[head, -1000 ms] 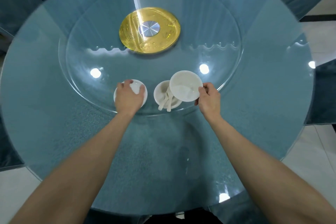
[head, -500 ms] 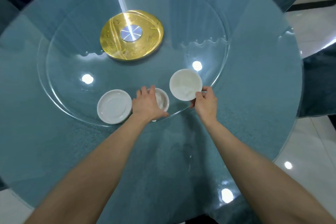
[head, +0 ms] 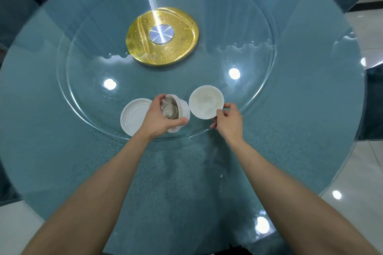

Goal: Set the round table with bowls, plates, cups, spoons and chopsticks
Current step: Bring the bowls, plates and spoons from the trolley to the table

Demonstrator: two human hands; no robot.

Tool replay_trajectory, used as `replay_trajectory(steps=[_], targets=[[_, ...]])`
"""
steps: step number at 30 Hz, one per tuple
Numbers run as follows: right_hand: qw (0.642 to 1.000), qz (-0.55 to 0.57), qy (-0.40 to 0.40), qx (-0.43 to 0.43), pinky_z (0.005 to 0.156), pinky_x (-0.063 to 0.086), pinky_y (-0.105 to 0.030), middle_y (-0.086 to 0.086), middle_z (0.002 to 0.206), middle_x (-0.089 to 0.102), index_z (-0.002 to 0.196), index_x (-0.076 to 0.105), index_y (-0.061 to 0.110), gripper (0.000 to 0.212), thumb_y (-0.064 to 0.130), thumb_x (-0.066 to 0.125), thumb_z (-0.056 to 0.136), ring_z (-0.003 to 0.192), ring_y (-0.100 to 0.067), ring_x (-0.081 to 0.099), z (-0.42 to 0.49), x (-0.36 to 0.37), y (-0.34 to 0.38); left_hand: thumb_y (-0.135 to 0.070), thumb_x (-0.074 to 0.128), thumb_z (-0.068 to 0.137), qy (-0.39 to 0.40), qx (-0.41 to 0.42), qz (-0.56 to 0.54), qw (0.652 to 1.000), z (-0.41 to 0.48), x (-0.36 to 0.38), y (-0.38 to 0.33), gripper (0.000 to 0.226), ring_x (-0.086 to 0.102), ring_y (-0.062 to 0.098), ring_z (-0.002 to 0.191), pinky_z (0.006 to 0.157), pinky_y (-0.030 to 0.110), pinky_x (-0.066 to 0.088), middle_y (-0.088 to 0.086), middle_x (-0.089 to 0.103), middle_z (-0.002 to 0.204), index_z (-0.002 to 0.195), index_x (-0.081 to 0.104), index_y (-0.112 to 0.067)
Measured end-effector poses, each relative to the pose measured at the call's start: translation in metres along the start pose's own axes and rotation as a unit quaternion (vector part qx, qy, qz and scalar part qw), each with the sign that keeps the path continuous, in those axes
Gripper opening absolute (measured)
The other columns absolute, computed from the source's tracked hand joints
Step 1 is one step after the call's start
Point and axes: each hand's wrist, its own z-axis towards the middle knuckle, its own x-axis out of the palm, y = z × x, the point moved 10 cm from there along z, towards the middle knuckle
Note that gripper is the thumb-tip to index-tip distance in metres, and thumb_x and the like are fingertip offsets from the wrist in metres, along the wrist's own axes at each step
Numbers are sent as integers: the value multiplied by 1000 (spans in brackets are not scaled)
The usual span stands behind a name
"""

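Note:
A stack of white bowls (head: 182, 109) with spoons (head: 170, 111) inside stands tilted on the near edge of the glass turntable (head: 259, 93). My left hand (head: 159, 117) grips this stack, thumb at its near side and fingers over its far rim. To its left lies a white plate (head: 133, 117), flat on the turntable. A single white bowl (head: 205, 102) is to the right, and my right hand (head: 228, 121) pinches its near rim. No cups or chopsticks are in view.
A gold disc with a silver hub (head: 162, 35) marks the turntable's centre. The round blue glass-topped table (head: 62, 161) spreads around the turntable. Dark blue chairs (head: 373, 99) stand at the right and at the far corners.
My left hand left the plate, moved right to the bowl stack and now grips and tips it. My right hand keeps holding the single bowl, which has moved slightly right.

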Motion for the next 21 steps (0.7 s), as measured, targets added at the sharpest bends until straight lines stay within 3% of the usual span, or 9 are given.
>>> replay_trajectory(steps=[3, 9, 16, 19, 21], targets=[[1000, -4, 14, 1, 63, 60, -44, 1, 71, 76, 109, 53, 25, 9, 22, 51, 101, 56, -20, 74, -3, 11, 1, -71, 97, 44, -4, -1, -9, 1000, -4, -6, 5, 119, 50, -12, 122, 100, 30, 48, -28, 51, 135, 146, 42, -42], [999, -4, 44, -1, 63, 62, -48, 2, 75, 77, 107, 55, 27, 9, 24, 54, 98, 55, -23, 75, -15, 27, 1, -71, 97, 45, 3, 10, -8, 1000, -8, -12, 6, 122, 55, 9, 131, 109, 39, 50, -16, 51, 145, 148, 40, -42], [998, -7, 65, -26, 61, 63, -45, 7, 78, 78, 103, 54, 36, 15, 32, 61, 91, 53, -21, 75, -27, 37, 13, -70, 97, 45, 7, 17, -7, 1000, -8, -16, 5, 121, 55, 6, 128, 108, 37, 50, -18, 51, 144, 148, 40, -44], [994, -32, 91, -51, 65, 61, -39, 9, 77, 77, 114, 55, 37, 26, 34, 63, 89, 56, -17, 75, -30, 44, 20, -69, 98, 45, 10, 13, -10, 1000, -9, -18, 6, 118, 54, -7, 122, 104, 36, 52, -27, 53, 137, 146, 41, -49], [990, -67, 104, -71, 72, 61, -37, 11, 75, 77, 130, 56, 34, 44, 36, 64, 87, 64, -13, 75, -33, 50, 26, -69, 99, 45, 14, 12, -9, 1000, -8, -18, 6, 118, 56, 0, 125, 106, 40, 53, -25, 53, 139, 146, 41, -48]])
